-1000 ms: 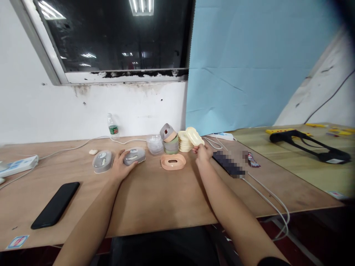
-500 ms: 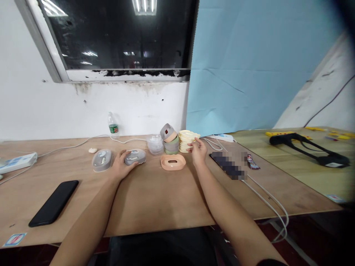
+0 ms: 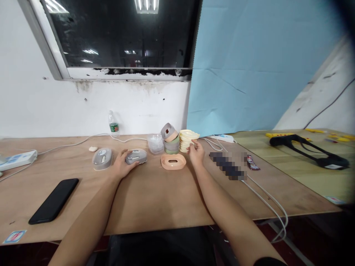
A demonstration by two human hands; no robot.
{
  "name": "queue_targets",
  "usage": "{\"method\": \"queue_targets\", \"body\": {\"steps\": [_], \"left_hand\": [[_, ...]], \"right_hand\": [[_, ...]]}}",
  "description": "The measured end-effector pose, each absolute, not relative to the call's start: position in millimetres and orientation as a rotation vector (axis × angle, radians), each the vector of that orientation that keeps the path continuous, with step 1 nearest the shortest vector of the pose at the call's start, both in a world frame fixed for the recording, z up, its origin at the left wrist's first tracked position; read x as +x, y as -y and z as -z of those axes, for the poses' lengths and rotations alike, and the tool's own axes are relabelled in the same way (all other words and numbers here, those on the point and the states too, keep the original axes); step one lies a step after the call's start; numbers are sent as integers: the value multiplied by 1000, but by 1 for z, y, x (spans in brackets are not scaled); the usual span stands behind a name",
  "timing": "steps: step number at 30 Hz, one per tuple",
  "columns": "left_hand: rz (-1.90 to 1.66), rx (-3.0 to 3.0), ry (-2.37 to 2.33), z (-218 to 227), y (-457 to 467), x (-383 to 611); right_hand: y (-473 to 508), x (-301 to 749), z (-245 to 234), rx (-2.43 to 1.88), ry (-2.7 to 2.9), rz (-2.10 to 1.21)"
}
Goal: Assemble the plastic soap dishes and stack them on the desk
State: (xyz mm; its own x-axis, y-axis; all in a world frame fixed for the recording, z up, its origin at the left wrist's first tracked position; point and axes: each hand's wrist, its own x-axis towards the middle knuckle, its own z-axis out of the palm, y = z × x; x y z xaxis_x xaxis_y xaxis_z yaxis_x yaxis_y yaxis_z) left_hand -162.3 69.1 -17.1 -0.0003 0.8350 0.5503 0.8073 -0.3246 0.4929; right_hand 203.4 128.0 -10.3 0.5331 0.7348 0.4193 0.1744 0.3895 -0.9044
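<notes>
My left hand rests on the wooden table with its fingers wrapped round a grey lidded soap box. A second grey box lies just left of it. My right hand touches the side of a stack of cream oval trays, fingers pinched at its edge. A peach oval tray lies on the table between my hands. Behind it stand stacked grey, peach and green boxes and clear lids.
A black phone lies at the near left. A water bottle stands by the wall. White power strips and cables run along the table. A dark flat object lies right of my right hand. A black frame rests on the right table.
My right hand held a cream tray lifted off the stack one second ago; the tray is now back on the stack and the hand stays at its edge. My left hand has not moved.
</notes>
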Motion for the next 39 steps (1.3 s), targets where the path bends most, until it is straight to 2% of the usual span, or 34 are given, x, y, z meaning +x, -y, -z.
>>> {"method": "queue_targets", "body": {"steps": [7,14,18,23,31,36,39], "left_hand": [[-1173,2238,-1679,16,-70,-163],[-916,2224,-1597,11,-62,-158],[-1129,2202,-1554,5,-59,-156],[-1512,2146,-1464,-4,-53,-150],[-1336,2142,-1288,2,-41,-128],[-1662,1756,-1430,-3,-44,-117],[-1784,1567,-1428,-6,-51,-122]], "right_hand": [[-116,198,4,-1252,1105,-273],[-73,137,-2,-1119,1679,-57],[-56,103,1,-940,2029,-46],[-55,98,-2,-964,2043,-19],[-56,107,-5,-1023,2045,-127],[-54,98,-2,-1050,1930,-401],[-51,99,-7,-973,2066,-420]]}}
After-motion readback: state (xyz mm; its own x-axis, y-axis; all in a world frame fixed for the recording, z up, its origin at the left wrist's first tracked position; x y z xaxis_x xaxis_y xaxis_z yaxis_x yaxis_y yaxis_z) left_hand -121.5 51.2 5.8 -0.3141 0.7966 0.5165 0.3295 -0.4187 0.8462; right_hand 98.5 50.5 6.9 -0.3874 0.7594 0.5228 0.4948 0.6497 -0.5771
